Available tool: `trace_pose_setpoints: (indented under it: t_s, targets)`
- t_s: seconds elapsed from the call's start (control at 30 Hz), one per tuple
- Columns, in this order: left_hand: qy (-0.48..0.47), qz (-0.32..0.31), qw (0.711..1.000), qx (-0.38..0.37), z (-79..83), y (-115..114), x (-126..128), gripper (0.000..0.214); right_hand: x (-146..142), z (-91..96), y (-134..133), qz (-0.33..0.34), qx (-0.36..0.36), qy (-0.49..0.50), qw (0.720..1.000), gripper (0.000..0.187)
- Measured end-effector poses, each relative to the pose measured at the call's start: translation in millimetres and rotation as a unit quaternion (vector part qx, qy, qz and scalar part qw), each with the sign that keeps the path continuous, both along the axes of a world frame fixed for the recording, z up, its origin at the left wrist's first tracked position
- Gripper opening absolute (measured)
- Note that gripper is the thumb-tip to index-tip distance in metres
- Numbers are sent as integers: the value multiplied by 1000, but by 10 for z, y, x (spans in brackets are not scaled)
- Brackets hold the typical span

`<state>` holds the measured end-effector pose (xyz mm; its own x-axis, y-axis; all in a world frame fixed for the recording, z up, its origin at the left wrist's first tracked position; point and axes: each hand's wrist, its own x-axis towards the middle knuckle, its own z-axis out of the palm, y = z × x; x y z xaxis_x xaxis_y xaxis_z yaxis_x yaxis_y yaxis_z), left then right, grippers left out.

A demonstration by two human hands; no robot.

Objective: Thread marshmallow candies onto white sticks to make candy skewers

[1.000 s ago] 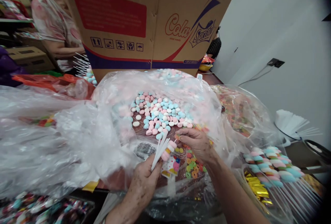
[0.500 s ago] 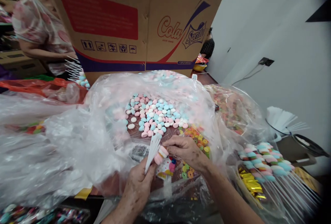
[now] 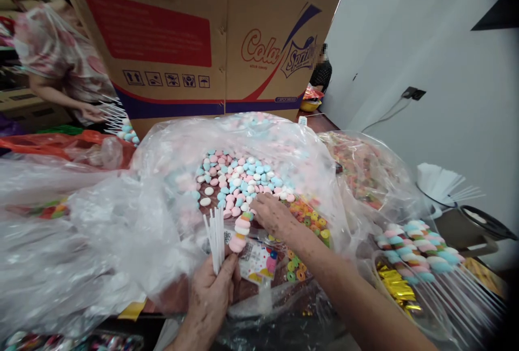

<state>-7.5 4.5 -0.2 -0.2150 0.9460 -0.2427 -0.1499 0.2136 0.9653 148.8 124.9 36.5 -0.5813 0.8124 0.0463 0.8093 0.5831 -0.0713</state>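
Observation:
My left hand (image 3: 211,291) is closed around a bundle of white plastic sticks (image 3: 215,234) held upright; one stick carries a short stack of pink, white and green candies (image 3: 240,230). My right hand (image 3: 272,213) reaches forward into the open clear bag (image 3: 170,156), fingers bent down onto the pile of pastel pink, blue and white candies (image 3: 239,175); whether it grips one I cannot see. Coloured ring candies (image 3: 308,216) lie just right of that hand.
A large Cola Sprite carton (image 3: 203,37) stands behind the bag. Finished candy skewers (image 3: 421,248) lie in a basket at right, near gold foil (image 3: 395,289). Another person (image 3: 52,59) holds sticks at far left. More plastic bags (image 3: 48,243) cover the left.
My right hand left the stick's tip and moved forward into the pastel candy pile. My left hand turned the stick bundle more upright. The camera shifted slightly.

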Motion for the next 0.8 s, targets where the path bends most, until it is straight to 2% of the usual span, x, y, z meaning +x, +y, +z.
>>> trace_pose_setpoints:
  t_s: [0.1,0.2,0.37,0.43,0.5,0.63,0.8]
  targets:
    - [-14,-4,1000,-12,2,0,3,42,101,-20,-24,2,-29,31,999,15]
    - [15,-12,1000,-13,-8,-19,-6,36,255,-49,-17,-15,-59,87,994,14]
    - [30,-8,999,-9,14,-22,-9,32,420,-56,-15,-131,-120,162,971,12]
    - [27,-12,1000,-6,17,-12,-5,33,435,-17,-26,-153,-105,171,968,13]
    - [29,-17,999,-3,5,-6,-3,34,426,34,-40,-161,-59,155,973,16]
    - [24,-16,1000,-3,-33,-16,-12,36,343,85,-78,-126,-9,124,984,22]
    - [20,-21,1000,1,5,-29,-22,37,150,-59,-132,-47,13,50,998,17]
